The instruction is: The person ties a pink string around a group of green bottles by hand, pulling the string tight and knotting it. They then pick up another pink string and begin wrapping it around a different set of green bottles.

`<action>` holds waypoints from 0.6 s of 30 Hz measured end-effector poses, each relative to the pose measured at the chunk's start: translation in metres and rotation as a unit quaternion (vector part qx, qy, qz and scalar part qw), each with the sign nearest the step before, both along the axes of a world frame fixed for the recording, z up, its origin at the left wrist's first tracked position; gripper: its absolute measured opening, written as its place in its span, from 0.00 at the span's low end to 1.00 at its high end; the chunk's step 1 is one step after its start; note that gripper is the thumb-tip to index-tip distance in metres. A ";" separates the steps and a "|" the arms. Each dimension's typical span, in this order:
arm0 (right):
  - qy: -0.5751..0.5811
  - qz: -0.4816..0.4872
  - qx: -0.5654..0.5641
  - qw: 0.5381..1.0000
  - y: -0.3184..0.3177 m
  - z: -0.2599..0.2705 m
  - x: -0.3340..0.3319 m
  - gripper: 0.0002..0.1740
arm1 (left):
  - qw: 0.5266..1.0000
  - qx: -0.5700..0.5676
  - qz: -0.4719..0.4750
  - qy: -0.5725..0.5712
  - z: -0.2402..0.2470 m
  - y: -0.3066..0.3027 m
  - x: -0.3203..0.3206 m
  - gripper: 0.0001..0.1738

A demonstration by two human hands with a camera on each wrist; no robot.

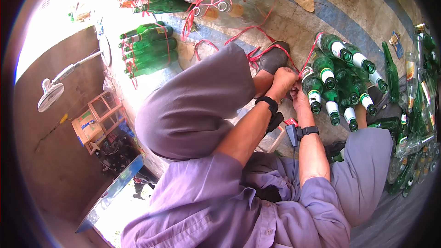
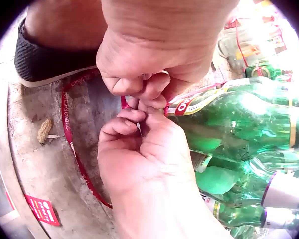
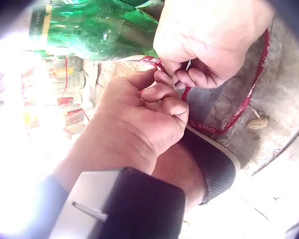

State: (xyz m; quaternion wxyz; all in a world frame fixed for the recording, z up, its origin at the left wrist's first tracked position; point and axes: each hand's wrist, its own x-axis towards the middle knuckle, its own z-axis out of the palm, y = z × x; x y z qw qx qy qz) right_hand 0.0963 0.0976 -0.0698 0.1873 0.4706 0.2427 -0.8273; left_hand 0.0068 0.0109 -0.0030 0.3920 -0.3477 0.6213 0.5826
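Note:
Beside a bundle of green bottles (image 1: 343, 74) my left hand (image 1: 282, 82) and right hand (image 1: 299, 98) meet. In the left wrist view, the left hand (image 2: 157, 42) and right hand (image 2: 149, 159) pinch a printed red ribbon (image 2: 67, 119) at a bottle's side; the fingers partly hide it. From the right wrist, the right hand (image 3: 212, 42) is above and the left hand (image 3: 134, 112) below, fingertips together on the ribbon (image 3: 251, 89). The ribbon also runs around the bundle's upper left.
A shoe (image 1: 275, 57) stands just beyond the hands. Tied green bottles (image 1: 149, 50) and clear bottles (image 1: 243, 11) lie farther off. Loose bottles (image 1: 392, 73) are at the right. A dry leaf (image 1: 304, 1) and a small red packet (image 2: 42, 210) rest on the ground.

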 end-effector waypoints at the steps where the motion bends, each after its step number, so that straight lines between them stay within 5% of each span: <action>1: -0.002 0.004 0.004 1.000 0.000 0.001 0.000 0.08 | 1.000 -0.018 0.000 0.017 -0.002 0.001 0.002 0.05; 7: -0.004 -0.003 -0.003 1.000 -0.001 0.007 -0.004 0.10 | 0.977 -0.139 -0.148 0.056 -0.005 0.002 0.001 0.05; 18: -0.007 -0.034 -0.023 0.999 -0.003 0.010 -0.006 0.08 | 0.985 -0.061 -0.159 0.030 -0.006 -0.003 -0.003 0.06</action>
